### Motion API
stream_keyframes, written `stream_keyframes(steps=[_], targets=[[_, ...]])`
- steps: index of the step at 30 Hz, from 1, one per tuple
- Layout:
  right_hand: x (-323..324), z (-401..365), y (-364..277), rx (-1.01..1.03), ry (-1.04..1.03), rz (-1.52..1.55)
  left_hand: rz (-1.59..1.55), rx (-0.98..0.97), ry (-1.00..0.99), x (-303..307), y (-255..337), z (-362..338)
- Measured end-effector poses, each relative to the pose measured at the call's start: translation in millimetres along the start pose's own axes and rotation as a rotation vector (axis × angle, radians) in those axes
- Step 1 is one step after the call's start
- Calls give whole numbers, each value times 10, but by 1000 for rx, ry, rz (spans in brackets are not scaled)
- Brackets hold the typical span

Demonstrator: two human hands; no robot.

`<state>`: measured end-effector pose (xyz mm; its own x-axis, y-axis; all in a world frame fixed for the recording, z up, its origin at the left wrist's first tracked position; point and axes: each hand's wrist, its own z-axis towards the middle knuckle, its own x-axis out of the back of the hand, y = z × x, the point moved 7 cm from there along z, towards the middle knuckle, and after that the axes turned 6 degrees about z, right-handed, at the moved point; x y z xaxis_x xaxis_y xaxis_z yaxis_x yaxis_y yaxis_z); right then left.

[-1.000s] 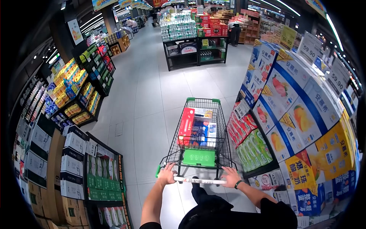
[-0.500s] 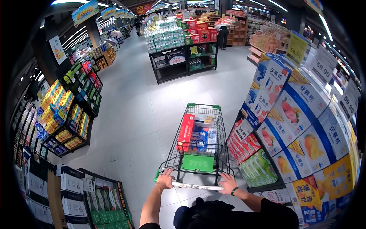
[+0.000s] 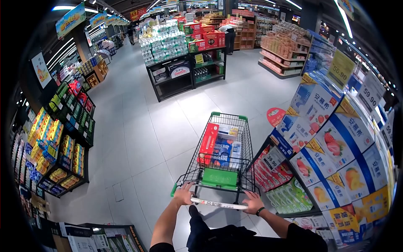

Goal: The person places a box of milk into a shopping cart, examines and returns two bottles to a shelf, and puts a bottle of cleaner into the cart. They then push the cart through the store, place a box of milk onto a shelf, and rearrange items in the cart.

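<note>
My left hand [image 3: 183,194] holds the left end of the white handle [image 3: 219,204] of a shopping cart [image 3: 212,161]. At the handle's right end sits my right hand [image 3: 253,203], with a dark band on its wrist. Ahead of the handle is a green plastic flap [image 3: 219,178]. Inside the wire basket lie a long red box [image 3: 208,145], a blue and white carton [image 3: 222,150] and a paler box [image 3: 228,131] toward the front.
Stacked yogurt cartons [image 3: 331,143] with price signs rise close on the cart's right. Ahead stands a black shelf [image 3: 172,80] loaded with bottle packs and red boxes. A shelf of yellow packs [image 3: 46,134] is on the left. A person [image 3: 229,40] bends near the far shelves.
The cart and I have moved forward along the aisle, and the view has swung slightly right. The front shelf now appears nearer and further left. Both hands keep hold of the handle.
</note>
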<state>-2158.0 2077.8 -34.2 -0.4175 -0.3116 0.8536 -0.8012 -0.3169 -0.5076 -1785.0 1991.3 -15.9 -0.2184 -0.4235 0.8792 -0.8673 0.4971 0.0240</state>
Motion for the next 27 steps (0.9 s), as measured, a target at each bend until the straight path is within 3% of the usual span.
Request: stream_keyframes(steps=[13, 27], targets=[[153, 1338, 33, -226, 72, -45, 54, -211, -52, 670, -1202, 1665], [517, 2477, 645, -403, 171, 24, 139, -397, -23, 1549, -1678, 3397]])
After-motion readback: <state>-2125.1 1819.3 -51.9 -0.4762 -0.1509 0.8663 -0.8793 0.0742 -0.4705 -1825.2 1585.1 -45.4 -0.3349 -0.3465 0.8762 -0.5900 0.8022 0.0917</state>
